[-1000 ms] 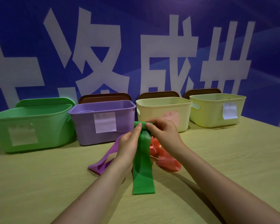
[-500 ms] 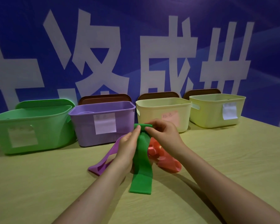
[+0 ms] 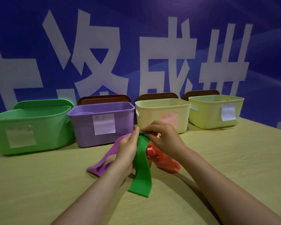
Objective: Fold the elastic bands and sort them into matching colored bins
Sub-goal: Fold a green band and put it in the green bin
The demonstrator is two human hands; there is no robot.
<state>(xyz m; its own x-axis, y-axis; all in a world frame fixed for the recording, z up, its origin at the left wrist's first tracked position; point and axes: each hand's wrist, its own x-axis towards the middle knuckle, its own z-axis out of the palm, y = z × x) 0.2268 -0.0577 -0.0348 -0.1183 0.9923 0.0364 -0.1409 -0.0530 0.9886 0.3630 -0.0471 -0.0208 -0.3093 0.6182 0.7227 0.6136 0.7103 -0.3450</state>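
Nearest, the green band (image 3: 141, 166) trails its free end on the worktop (image 3: 39, 192). Its upper end is pinched by both grips, left hand (image 3: 128, 146) and right hand (image 3: 164, 140), near the worktop's middle. Beyond lie the purple band (image 3: 104, 161) and red band (image 3: 165, 161). The springy band could slip and unfold before reaching the green bin (image 3: 28, 127) at the far left edge.

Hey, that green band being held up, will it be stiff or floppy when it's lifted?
Likely floppy: the green band hangs limp from both hands' grip, its lower end draping onto the table. Probably light, since fingertip pinches hold it.
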